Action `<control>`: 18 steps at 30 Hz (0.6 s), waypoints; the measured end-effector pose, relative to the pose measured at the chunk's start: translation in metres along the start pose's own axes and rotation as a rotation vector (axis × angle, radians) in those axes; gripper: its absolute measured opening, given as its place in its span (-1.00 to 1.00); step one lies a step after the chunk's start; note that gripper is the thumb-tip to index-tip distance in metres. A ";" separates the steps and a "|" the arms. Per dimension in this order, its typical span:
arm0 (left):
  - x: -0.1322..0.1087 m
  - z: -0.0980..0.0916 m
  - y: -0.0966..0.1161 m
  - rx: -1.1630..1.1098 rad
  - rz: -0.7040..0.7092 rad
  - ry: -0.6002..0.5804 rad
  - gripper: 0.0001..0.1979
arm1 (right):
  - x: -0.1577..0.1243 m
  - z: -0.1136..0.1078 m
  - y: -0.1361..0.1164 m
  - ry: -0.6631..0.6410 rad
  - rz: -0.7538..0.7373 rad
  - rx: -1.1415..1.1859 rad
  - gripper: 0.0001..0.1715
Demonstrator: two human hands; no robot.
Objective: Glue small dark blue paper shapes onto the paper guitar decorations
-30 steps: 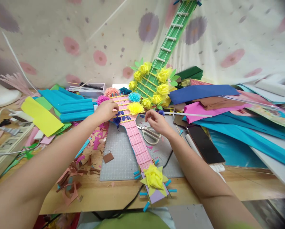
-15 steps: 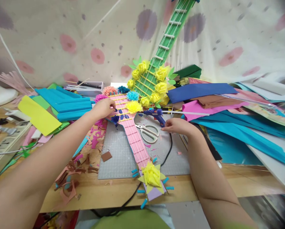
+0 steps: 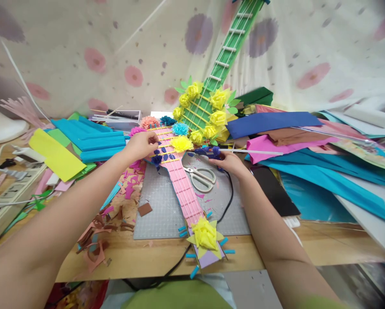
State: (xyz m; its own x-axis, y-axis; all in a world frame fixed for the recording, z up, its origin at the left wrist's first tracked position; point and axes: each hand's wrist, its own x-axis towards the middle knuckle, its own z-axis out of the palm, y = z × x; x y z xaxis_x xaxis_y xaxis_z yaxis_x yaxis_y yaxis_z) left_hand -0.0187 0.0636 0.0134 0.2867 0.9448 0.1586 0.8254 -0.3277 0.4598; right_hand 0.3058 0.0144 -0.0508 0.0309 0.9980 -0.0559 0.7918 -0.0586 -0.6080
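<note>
A pink paper guitar (image 3: 186, 195) lies across a grey cutting mat (image 3: 160, 216), decorated with paper flowers and yellow strips. Over its body, my left hand (image 3: 142, 145) has its thumb and fingers pinched together; what they hold, if anything, is hidden. Dark blue paper petals (image 3: 169, 157) sit right by those fingertips. My right hand (image 3: 229, 164) is closed around the handle of a blue hot glue gun (image 3: 211, 151), with a long white glue stick (image 3: 253, 152) out of its back. Below the gun, scissors (image 3: 203, 179) rest on the mat.
A green paper guitar (image 3: 223, 64) with yellow flowers leans against the curtain behind. Coloured paper sheets (image 3: 311, 171) pile up at right, beside a black flat device (image 3: 274, 189). Paper scraps (image 3: 96, 240) and a power strip (image 3: 15, 201) are at left. A black cord (image 3: 227, 204) crosses the mat.
My right hand has moved left and up from beside the glue gun's handle and has closed around it. My left hand stays at nearly the same place on the guitar body.
</note>
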 end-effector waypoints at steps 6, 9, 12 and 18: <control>-0.006 0.011 0.012 -0.282 -0.075 -0.056 -0.86 | 0.008 0.022 0.008 0.074 0.001 0.286 -0.46; -0.012 0.014 0.015 -0.241 -0.062 -0.064 -0.80 | 0.006 0.014 0.009 0.060 -0.007 0.400 -0.45; -0.019 0.016 0.017 -0.158 -0.021 -0.060 -0.73 | -0.003 -0.007 0.002 -0.046 -0.023 0.482 -0.45; -0.026 0.021 0.024 -0.081 0.029 -0.096 -0.63 | -0.022 -0.019 -0.030 -0.191 -0.190 0.518 -0.46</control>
State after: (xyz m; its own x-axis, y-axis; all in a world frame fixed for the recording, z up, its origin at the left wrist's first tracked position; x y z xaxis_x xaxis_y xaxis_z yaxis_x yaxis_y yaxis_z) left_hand 0.0037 0.0311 0.0018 0.3588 0.9291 0.0902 0.7749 -0.3503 0.5261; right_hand 0.2928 -0.0053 -0.0164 -0.2309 0.9728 -0.0203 0.3692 0.0683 -0.9268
